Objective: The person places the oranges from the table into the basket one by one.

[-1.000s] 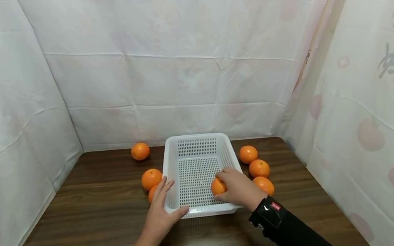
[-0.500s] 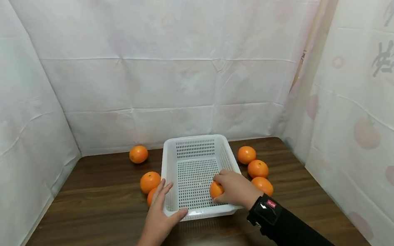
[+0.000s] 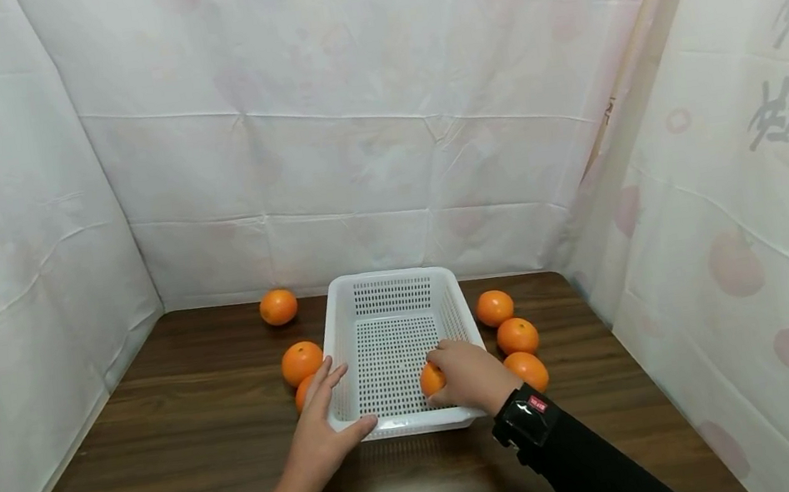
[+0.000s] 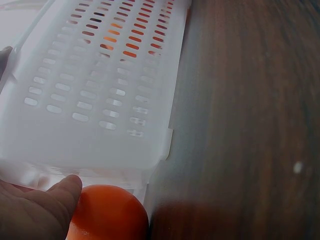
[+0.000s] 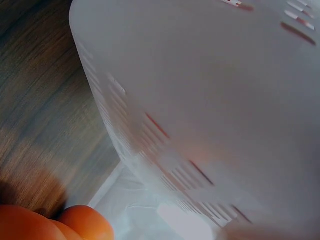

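In the head view a white perforated plastic basket [image 3: 368, 432] stands on the dark wooden table [image 3: 140, 483]. My right hand [image 3: 471, 374] reaches over its right side and grips an orange [image 3: 432, 379] near the basket floor; whether the fruit touches the floor cannot be told. My left hand [image 3: 318, 441] rests at the near left corner, fingers fairly straight along the left rim and thumb by the front rim. Beside those fingers an orange [image 3: 302, 393] is partly covered. In the left wrist view part of the left hand [image 4: 35, 212] lies against the basket wall [image 4: 80, 142].
Left of the basket lie another orange [image 3: 302, 363] and, farther back, one more orange [image 3: 278, 307]. On the right an orange [image 3: 494, 308], a second orange [image 3: 517, 336] and a third orange [image 3: 528, 370] form a row. White cloth [image 3: 339, 119] encloses the table's back and sides.
The head view has shifted slightly. Both hands keep nearly the same places, the right hand still gripping the orange inside the basket.
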The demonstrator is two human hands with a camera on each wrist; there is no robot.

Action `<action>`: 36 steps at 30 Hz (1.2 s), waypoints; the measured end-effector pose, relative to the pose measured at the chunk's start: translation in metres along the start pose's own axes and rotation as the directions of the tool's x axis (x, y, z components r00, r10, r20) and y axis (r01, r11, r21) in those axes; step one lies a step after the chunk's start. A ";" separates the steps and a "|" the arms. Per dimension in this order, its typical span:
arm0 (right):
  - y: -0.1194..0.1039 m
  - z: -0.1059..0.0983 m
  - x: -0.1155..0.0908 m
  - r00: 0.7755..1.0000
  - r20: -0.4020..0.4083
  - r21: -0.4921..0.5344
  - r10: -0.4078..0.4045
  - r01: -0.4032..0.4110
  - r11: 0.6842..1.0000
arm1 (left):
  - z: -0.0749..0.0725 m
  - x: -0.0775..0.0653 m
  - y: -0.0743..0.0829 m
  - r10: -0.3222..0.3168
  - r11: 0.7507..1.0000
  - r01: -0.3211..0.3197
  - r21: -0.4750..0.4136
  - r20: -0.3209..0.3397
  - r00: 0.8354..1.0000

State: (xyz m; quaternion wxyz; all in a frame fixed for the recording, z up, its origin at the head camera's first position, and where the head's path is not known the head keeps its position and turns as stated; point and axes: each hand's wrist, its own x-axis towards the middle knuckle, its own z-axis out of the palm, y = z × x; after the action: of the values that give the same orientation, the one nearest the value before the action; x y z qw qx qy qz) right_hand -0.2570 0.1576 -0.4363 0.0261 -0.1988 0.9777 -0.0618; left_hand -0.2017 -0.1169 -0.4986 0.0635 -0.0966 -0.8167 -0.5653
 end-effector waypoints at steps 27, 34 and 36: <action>-0.001 0.002 0.004 0.999 0.013 -0.076 -0.032 0.033 0.997 | -0.001 0.001 0.001 0.017 1.000 -0.017 0.005 0.010 1.000; -0.002 0.002 0.003 0.999 0.020 -0.096 -0.031 0.033 0.995 | -0.001 0.000 0.001 0.022 1.000 -0.022 0.005 0.010 1.000; -0.002 0.002 0.003 0.999 0.028 -0.096 -0.031 0.033 0.995 | 0.000 0.000 0.001 0.022 1.000 -0.022 0.005 0.010 1.000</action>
State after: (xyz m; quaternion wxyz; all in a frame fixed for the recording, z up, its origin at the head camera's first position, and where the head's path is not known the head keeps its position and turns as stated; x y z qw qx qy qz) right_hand -0.2587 0.1543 -0.4378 0.0282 -0.2162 0.9759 -0.0121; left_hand -0.2014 -0.1171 -0.4978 0.0659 -0.1081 -0.8175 -0.5619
